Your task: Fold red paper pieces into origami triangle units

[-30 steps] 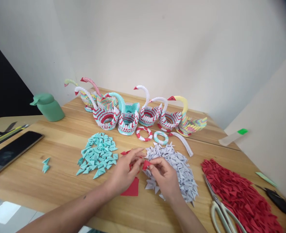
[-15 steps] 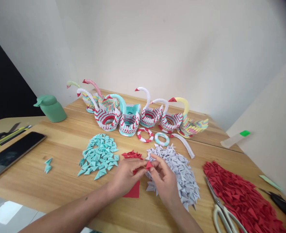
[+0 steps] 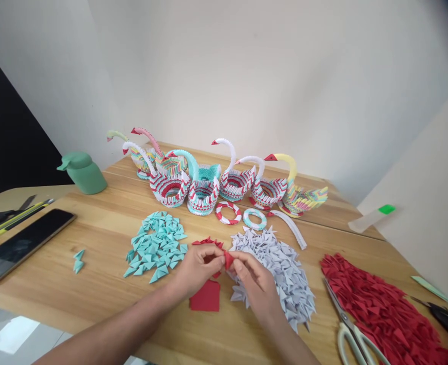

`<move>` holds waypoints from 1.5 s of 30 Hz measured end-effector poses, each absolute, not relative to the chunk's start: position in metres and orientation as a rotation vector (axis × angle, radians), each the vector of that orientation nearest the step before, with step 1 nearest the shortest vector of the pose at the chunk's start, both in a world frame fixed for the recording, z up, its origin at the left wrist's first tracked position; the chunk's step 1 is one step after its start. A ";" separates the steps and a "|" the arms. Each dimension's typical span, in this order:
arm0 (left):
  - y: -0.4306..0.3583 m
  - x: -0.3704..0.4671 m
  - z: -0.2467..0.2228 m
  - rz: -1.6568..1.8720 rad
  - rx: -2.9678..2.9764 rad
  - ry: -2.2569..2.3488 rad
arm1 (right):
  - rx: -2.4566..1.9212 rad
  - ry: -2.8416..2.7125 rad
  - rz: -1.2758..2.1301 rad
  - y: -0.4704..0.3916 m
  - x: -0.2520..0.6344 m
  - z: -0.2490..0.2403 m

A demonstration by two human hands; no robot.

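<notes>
My left hand [image 3: 199,266] and my right hand [image 3: 257,284] meet at the middle front, both pinching a small folded red paper piece [image 3: 228,260] between their fingertips. Below them a flat red paper square [image 3: 205,296] lies on the wooden table. Partly hidden behind my left hand is a small heap of red pieces [image 3: 208,242]. White folded pieces [image 3: 284,268] spread beside and behind my right hand. A pile of turquoise folded pieces [image 3: 158,243] lies to the left.
Folded-paper swans [image 3: 170,188] stand in a row behind, with two paper rings [image 3: 254,219] and a white curved neck [image 3: 290,230]. Scissors [image 3: 347,324] touch a large red pile [image 3: 383,304] at right. A phone [image 3: 26,246] and green container [image 3: 84,175] are at left.
Both hands have shifted slightly left with the red piece, and its angle between the fingertips differs. More of the red square shows. The whole view has shifted slightly.
</notes>
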State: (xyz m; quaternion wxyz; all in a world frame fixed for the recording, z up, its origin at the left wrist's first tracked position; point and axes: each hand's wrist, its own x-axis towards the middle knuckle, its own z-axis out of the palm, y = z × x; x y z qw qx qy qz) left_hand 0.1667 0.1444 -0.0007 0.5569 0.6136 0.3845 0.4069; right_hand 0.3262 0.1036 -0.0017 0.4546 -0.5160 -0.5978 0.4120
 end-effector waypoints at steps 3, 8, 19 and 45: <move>0.145 0.166 -0.002 0.933 1.521 0.928 | -1.290 -1.405 1.114 0.107 0.330 0.002; 0.145 0.164 -0.003 0.869 1.486 0.876 | -1.287 -1.344 1.145 0.111 0.334 0.005; 0.141 0.165 0.008 0.946 1.489 0.951 | -1.273 -1.401 1.104 0.108 0.330 0.004; 0.136 0.163 0.007 1.091 1.754 0.910 | -1.282 -1.653 0.788 0.107 0.332 0.001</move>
